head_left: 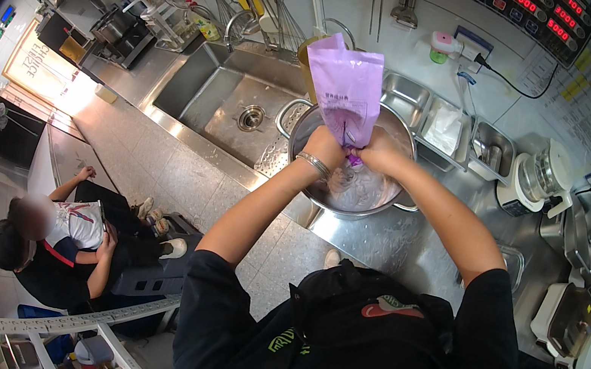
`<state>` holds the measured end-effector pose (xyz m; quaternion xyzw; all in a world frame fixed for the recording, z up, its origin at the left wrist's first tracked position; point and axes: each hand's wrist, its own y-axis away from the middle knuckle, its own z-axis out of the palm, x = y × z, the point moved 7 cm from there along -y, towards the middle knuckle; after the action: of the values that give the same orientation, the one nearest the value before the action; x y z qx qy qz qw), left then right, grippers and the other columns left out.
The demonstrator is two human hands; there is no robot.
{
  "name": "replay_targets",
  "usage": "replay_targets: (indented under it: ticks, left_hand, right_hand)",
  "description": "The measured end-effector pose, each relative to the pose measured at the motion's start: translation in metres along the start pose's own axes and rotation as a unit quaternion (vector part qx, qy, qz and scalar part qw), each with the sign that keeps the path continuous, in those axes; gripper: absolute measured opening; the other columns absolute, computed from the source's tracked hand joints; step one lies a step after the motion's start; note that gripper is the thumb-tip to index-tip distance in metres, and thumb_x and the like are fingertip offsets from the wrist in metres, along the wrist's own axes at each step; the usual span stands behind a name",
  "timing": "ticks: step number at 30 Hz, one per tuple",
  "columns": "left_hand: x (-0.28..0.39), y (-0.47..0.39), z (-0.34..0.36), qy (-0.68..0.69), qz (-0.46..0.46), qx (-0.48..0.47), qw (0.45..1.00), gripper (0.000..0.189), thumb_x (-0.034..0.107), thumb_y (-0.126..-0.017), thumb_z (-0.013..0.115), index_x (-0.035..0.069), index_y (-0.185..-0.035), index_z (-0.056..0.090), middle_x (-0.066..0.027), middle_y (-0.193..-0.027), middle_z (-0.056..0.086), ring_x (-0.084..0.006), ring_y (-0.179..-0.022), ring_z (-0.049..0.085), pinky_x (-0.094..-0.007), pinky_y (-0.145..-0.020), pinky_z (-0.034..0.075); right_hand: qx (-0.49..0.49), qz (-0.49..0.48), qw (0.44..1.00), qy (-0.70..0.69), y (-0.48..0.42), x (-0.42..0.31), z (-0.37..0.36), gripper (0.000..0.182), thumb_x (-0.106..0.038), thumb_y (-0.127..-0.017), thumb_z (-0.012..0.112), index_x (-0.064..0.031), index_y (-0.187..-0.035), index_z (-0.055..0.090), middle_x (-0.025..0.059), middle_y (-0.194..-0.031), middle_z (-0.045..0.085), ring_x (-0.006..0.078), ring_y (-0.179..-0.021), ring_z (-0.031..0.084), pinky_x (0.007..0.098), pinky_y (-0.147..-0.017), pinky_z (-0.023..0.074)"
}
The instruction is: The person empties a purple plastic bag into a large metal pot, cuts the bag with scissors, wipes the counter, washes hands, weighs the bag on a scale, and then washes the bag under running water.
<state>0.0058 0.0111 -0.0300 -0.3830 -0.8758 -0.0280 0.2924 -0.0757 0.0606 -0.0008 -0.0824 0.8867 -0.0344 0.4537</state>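
Observation:
Both of my hands are gripping the same purple plastic pouch (344, 86), which bears printed writing. The pouch stands up from my hands, above a large two-handled stainless steel pot (346, 211). My left hand (326, 146), with metal bangles at the wrist, grips its lower left side. The lower right side is pinched by my right hand (383, 151). Between my fingers a bit of deeper purple material shows at the pouch's lower end. Pale pinkish-lilac matter (358, 188) lies in the pot below; whether it is liquid or paste I cannot tell.
A steel sink (215, 109) lies left of the pot. Steel insert pans (441, 129) and a glass-jug appliance (538, 172) stand to the right. Whisks (286, 17) hang behind. Two seated people (74, 249) are at the lower left, beside a metal rack (80, 324).

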Motion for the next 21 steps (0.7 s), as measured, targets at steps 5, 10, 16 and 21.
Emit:
replay_targets:
  ticks: [5, 10, 16, 21]
  left_hand:
    - [-0.001, 0.002, 0.001, -0.001, 0.012, 0.056, 0.998, 0.029, 0.009, -0.059, 0.068, 0.003, -0.085, 0.058, -0.0165, -0.085, 0.058, -0.0338, -0.083, 0.054, -0.0385, -0.072, 0.043]
    - [0.012, -0.002, -0.007, 0.062, 0.018, 0.015, 0.998, 0.030, 0.009, -0.059, 0.068, 0.002, -0.086, 0.058, -0.0153, -0.084, 0.058, -0.0322, -0.082, 0.055, -0.0366, -0.071, 0.043]
    - [0.011, 0.002, -0.013, 0.104, 0.025, 0.024, 0.994, 0.028, 0.008, -0.058, 0.070, 0.003, -0.084, 0.058, -0.0116, -0.081, 0.058, -0.0261, -0.079, 0.056, -0.0333, -0.070, 0.044]
    - [0.014, -0.002, -0.007, 0.121, -0.002, -0.022, 0.992, 0.030, 0.006, -0.059, 0.071, 0.003, -0.086, 0.057, -0.0102, -0.079, 0.058, -0.0242, -0.077, 0.056, -0.0323, -0.070, 0.044]
  right_hand:
    - [-0.031, -0.022, 0.999, 0.007, -0.004, 0.010, -0.004, 0.025, -0.009, -0.064, 0.065, 0.0018, -0.085, 0.060, 0.0184, -0.079, 0.061, 0.0252, -0.073, 0.059, 0.0326, -0.066, 0.0442]
    - [-0.125, 0.017, 0.988, -0.092, -0.011, 0.051, 0.011, 0.024, -0.009, -0.063, 0.067, 0.0014, -0.083, 0.058, 0.0139, -0.072, 0.060, 0.0211, -0.067, 0.056, 0.0318, -0.063, 0.0434]
    - [-0.142, 0.034, 0.989, 0.033, -0.004, 0.016, 0.001, 0.026, 0.000, -0.065, 0.066, -0.0009, -0.089, 0.057, 0.0080, -0.072, 0.058, 0.0143, -0.066, 0.052, 0.0288, -0.064, 0.0428]
    - [-0.048, 0.005, 0.998, 0.052, -0.002, 0.022, 0.004, 0.028, -0.009, -0.065, 0.067, 0.0004, -0.089, 0.058, 0.0149, -0.074, 0.059, 0.0251, -0.067, 0.055, 0.0336, -0.064, 0.0437]
